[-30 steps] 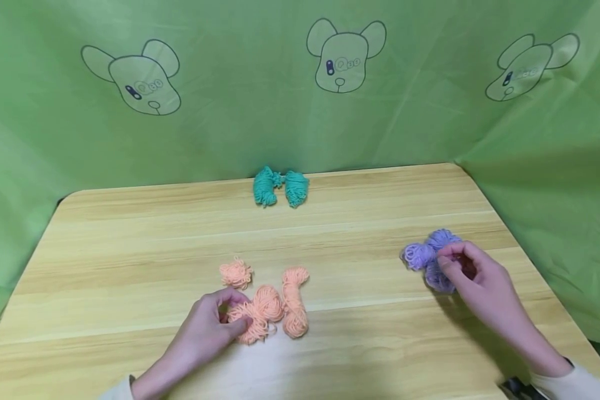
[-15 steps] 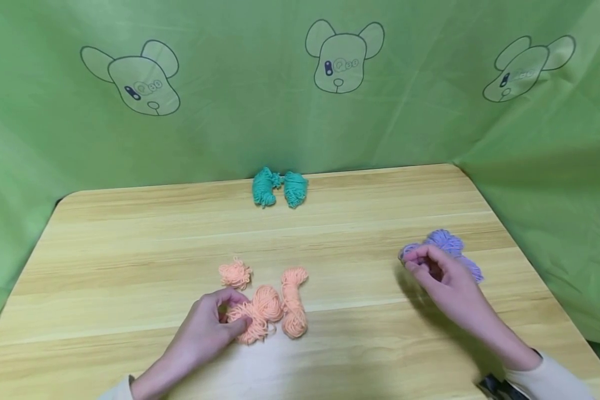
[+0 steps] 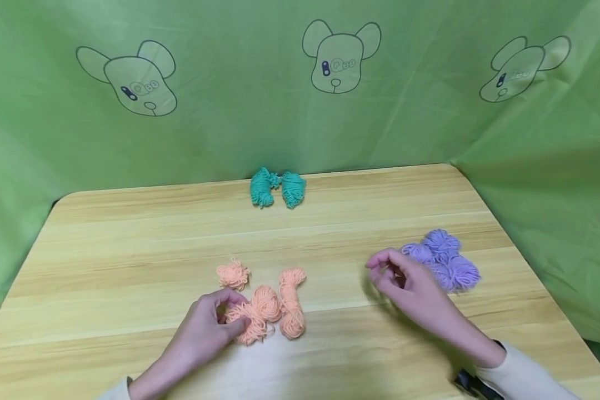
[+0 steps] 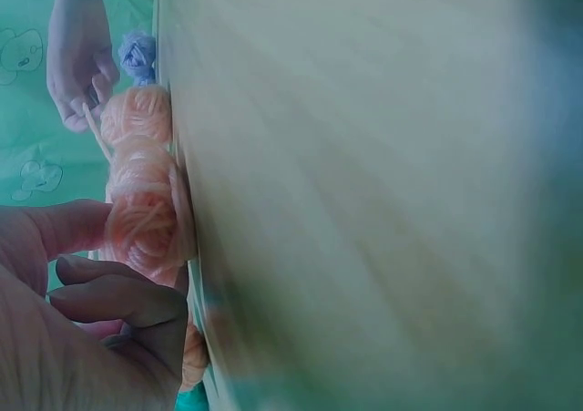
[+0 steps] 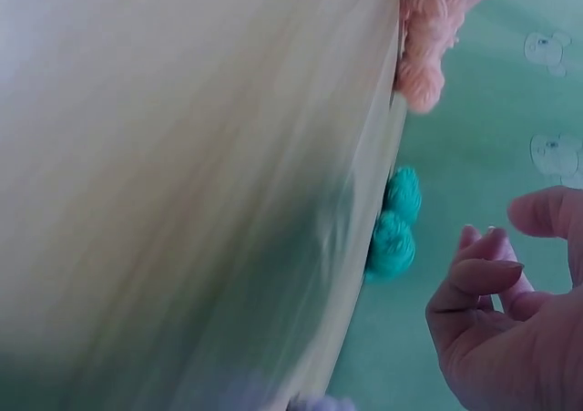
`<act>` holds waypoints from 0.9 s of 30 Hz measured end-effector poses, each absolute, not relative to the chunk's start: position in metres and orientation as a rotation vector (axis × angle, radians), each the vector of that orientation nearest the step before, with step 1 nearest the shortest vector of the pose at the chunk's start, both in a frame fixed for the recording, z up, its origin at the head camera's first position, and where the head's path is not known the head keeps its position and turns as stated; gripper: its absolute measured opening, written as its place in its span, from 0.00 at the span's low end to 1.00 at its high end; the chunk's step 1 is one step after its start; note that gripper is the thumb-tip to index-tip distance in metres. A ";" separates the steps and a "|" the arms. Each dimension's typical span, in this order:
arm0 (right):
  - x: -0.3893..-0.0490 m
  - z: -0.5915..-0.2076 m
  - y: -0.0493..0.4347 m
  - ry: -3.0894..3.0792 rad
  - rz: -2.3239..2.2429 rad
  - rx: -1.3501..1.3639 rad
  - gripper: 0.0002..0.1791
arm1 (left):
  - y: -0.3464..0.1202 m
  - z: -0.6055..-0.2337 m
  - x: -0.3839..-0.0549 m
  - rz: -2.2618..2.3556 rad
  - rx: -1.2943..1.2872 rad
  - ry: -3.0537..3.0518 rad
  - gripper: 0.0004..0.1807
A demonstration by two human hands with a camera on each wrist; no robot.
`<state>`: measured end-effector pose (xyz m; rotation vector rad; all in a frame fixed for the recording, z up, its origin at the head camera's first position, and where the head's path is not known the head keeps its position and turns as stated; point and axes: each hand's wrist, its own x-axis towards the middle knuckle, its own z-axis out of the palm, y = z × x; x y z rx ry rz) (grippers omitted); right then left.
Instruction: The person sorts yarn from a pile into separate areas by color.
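My left hand (image 3: 205, 325) pinches the loopy left end of a peach yarn bundle (image 3: 267, 303) between thumb and fingers. Right beside that bundle lies a longer peach skein (image 3: 292, 305), and a small loose peach yarn clump (image 3: 233, 275) sits just behind. The left wrist view shows thumb and fingers at the peach yarn (image 4: 146, 229). Over the table, between peach and purple yarn, hovers my right hand (image 3: 405, 280), its fingers loosely curled. Nothing shows between its thumb and fingertips in the right wrist view. Several purple yarn bundles (image 3: 462, 272) lie clustered just right of it, partly covered.
Two joined teal yarn bundles (image 3: 293, 189) lie at the back edge of the wooden table (image 3: 145, 233). A green curtain (image 3: 230, 111) printed with animal heads hangs behind and along the sides. A black device (image 3: 472, 383) is at the right sleeve.
My right hand has moved left from the purple yarn, which now shows more fully with one bundle uncovered at its right. The left hand keeps its place on the peach bundle.
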<state>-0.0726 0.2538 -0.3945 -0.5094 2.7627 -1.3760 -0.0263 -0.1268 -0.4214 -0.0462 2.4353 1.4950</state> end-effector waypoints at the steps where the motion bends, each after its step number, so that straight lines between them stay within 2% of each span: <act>1: -0.073 -0.394 0.251 2.758 -1.366 -0.511 0.10 | -0.127 -0.422 -0.026 1.497 -0.043 2.434 0.15; 8: -0.072 -0.389 0.233 2.709 -1.320 -0.577 0.15 | -0.126 -0.424 -0.026 1.525 -0.021 2.415 0.14; 13: -0.073 -0.387 0.217 2.656 -1.315 -0.612 0.15 | -0.126 -0.424 -0.025 1.511 -0.035 2.422 0.14; 27: -0.073 -0.409 0.168 2.510 -1.191 -0.728 0.18 | -0.127 -0.422 -0.028 1.522 -0.037 2.412 0.13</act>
